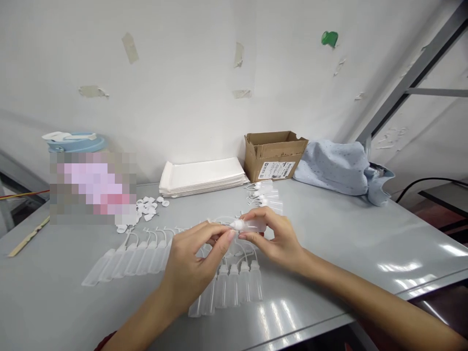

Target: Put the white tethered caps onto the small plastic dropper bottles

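Observation:
Above the middle of the table, my right hand (pixel 278 239) grips a small translucent plastic squeeze bottle (pixel 255 225) with a white screw top. The bottle lies on its side in the air, its nozzle pointing left. With thumb and forefinger, my left hand (pixel 197 258) pinches at the nozzle end; the very tip is hidden by the fingers. Below my hands lies a row of similar bottles (pixel 234 285) with thin strap-like strips at their tops. To the left is another row of bottles (pixel 141 256), and a few more bottles (pixel 270 197) lie near the carton.
White caps (pixel 148 207) are scattered at the left beside a blurred pinkish item (pixel 95 183). A stack of white padded envelopes (pixel 203 175), an open cardboard box (pixel 276 156) and a light blue cloth (pixel 332 165) stand along the wall. A wooden strip (pixel 29 237) lies far left.

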The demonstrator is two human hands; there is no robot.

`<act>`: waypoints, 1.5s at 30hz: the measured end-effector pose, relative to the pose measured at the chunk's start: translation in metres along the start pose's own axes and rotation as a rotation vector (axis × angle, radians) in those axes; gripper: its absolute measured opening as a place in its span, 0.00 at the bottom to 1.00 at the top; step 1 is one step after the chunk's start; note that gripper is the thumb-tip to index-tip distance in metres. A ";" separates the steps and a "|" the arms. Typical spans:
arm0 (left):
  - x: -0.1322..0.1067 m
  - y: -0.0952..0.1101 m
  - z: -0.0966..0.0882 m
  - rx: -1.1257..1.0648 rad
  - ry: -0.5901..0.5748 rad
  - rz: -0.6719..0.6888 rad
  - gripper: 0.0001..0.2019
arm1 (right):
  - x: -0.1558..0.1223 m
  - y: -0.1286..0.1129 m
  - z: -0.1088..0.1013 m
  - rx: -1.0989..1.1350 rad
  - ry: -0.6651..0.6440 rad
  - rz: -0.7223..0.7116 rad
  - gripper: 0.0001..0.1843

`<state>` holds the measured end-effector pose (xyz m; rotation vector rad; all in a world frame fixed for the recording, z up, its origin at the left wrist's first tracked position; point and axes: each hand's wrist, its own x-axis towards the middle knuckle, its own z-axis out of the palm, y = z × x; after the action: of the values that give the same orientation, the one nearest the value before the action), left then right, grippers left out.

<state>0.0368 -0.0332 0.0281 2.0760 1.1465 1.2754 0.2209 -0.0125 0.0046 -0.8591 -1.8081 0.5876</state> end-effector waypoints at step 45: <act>0.008 -0.009 0.003 -0.559 -0.327 -0.635 0.20 | 0.003 0.004 -0.003 -0.065 -0.182 -0.055 0.08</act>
<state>0.0376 -0.0212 0.0249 1.2958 1.0241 0.7856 0.2240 -0.0078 0.0039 -0.8181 -2.0192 0.5899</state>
